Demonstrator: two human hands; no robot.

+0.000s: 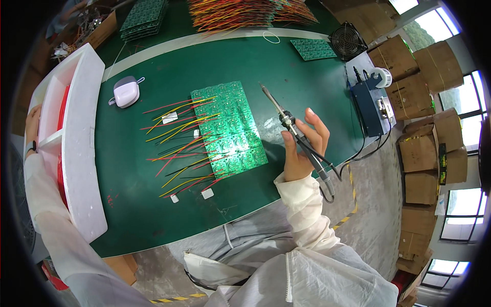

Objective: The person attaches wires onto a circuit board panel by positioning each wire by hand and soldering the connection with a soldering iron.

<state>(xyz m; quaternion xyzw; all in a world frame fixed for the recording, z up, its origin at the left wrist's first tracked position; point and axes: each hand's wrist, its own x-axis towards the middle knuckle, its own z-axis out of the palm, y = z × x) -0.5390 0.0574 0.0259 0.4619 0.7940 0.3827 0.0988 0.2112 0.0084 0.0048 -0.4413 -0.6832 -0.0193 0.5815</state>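
No text, label or number can be read; the small red marks [111,198] on the green mat [134,215], lower left of the frame, are unclear.

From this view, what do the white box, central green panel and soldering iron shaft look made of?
White box: likely foam, matte; thick, softly rounded walls.
Green panel: probably circuit-board laminate, glossy; bright glare over trace patterns.
Soldering iron shaft: seemingly metal; grey sheen, alloy unclear.
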